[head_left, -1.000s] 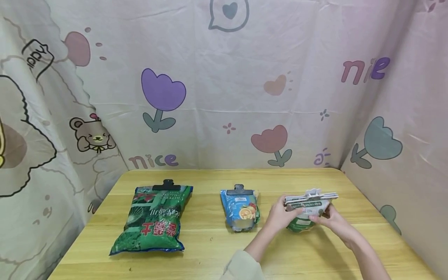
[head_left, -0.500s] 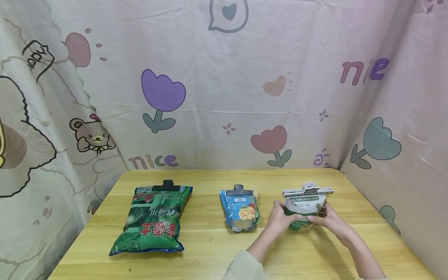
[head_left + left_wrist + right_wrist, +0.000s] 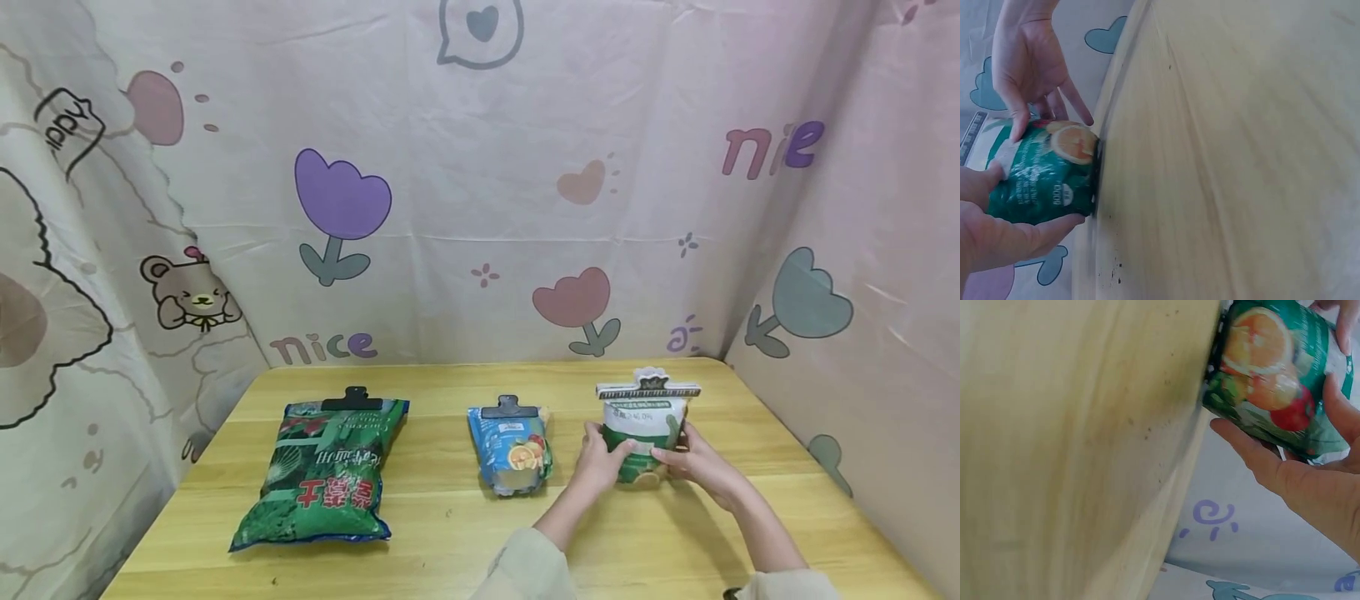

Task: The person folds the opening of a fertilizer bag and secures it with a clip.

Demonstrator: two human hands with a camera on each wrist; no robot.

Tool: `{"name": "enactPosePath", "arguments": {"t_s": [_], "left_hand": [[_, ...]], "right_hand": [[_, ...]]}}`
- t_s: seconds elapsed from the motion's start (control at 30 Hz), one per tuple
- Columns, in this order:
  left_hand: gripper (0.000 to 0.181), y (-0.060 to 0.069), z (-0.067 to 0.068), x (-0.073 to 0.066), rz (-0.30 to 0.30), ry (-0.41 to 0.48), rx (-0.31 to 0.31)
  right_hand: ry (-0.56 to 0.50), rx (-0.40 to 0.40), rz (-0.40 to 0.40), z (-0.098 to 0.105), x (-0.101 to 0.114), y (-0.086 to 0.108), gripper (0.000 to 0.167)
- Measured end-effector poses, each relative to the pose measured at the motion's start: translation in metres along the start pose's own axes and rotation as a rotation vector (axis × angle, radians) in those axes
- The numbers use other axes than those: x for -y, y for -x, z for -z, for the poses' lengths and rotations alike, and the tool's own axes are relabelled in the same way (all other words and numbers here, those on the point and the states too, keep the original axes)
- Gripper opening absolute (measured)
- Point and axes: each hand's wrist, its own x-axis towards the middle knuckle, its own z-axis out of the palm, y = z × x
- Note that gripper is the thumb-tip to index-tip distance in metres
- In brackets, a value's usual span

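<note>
A green and white pouch (image 3: 640, 433) stands upright, or nearly so, at the right of the table, its top closed by a white clip (image 3: 649, 387). My left hand (image 3: 600, 461) holds its left side, thumb on the front. On the other side my right hand (image 3: 701, 467) grips it the same way. Orange slices and red fruit are printed on the pouch (image 3: 1266, 369) in the right wrist view. In the left wrist view, its base meets the wooden tabletop. Some fingertips are hidden behind it.
A small blue pouch (image 3: 510, 450) with a black clip (image 3: 509, 407) lies mid-table. Further left lies a large green bag (image 3: 322, 475) with another black clip (image 3: 356, 400). A patterned cloth (image 3: 450, 183) hangs behind the wooden table (image 3: 450, 550).
The green and white pouch has tipped from leaning toward me to upright, its clip rising and moving back. Both hands have kept hold of it. The head view has shifted slightly.
</note>
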Motion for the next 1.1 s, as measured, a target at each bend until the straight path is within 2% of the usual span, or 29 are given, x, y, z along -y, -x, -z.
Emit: {"name": "enactPosePath", "arguments": {"t_s": [0.17,0.33,0.5,0.57,0.67,0.8,0.93,1.1], "left_hand": [[0.053,-0.003,-0.006,0.001,0.004,-0.041,-0.023],[0.069,-0.003,-0.009,0.002,-0.016,-0.108,-0.01],[0.081,-0.003,-0.008,-0.002,0.01,-0.138,0.018],[0.082,-0.003,-0.009,-0.003,0.028,-0.124,0.016],[0.08,-0.003,-0.01,-0.005,0.061,-0.083,-0.008],[0.067,-0.004,-0.011,-0.006,0.098,-0.03,-0.05],[0.058,-0.005,-0.012,-0.005,0.108,-0.049,-0.046],[0.056,-0.007,-0.012,-0.003,0.077,-0.1,-0.022]], "right_hand": [[-0.026,-0.037,-0.028,-0.002,0.002,-0.006,0.07],[-0.016,-0.016,-0.046,-0.001,0.007,-0.008,0.07],[0.003,0.002,-0.074,0.002,0.011,-0.008,0.069],[-0.004,0.006,-0.092,0.003,0.013,-0.008,0.069],[0.009,0.014,-0.126,0.004,0.015,-0.009,0.068],[0.055,0.016,-0.166,0.006,0.013,-0.011,0.063],[0.082,0.016,-0.196,0.009,0.011,-0.013,0.061],[0.088,0.029,-0.219,0.015,0.008,-0.018,0.054]]}}
